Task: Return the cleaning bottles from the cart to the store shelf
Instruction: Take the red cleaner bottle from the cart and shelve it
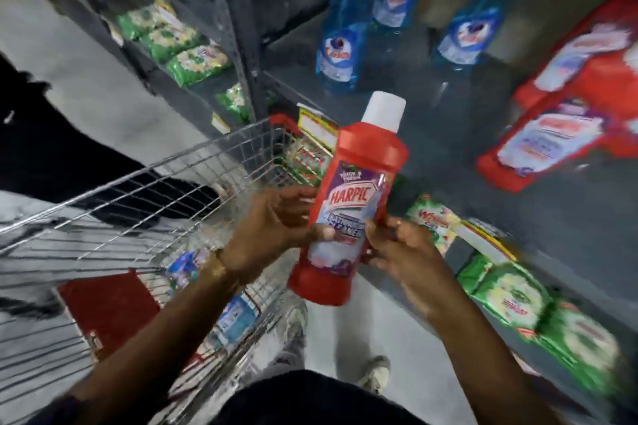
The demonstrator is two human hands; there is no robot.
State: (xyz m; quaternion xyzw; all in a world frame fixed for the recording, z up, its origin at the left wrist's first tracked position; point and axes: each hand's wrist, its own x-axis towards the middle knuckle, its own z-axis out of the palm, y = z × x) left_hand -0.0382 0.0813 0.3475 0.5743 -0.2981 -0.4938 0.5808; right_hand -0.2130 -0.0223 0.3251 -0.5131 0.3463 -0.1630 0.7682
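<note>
A dark grey metal shelving unit (448, 162) fills the right and upper part of the view, and its perforated upright post (238, 45) serves as the landmark. Left of the post, green packets (179, 48) lie in a row along a lower shelf. Right of the post, the flat shelf board runs off to the right, its surface blurred. Below and left of the post, the pale grey floor (93, 100) stretches away, smooth and evenly lit. Yellow price labels (316, 129) edge the shelf front just right of the post's foot.
</note>
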